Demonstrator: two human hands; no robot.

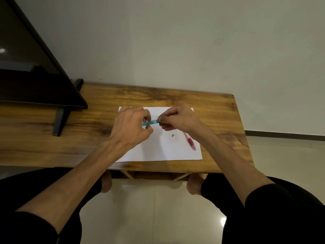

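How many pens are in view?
2. A blue pen is held between the left hand and right hand above the white paper; a pink pen lies on the paper's right side, partly under the right wrist.

The pen barrel was translucent blue-green, and the pen beside it was pink with a clear tip. The sheet was plain white on a table of orange-brown wood with dark grain streaks; the screen was black
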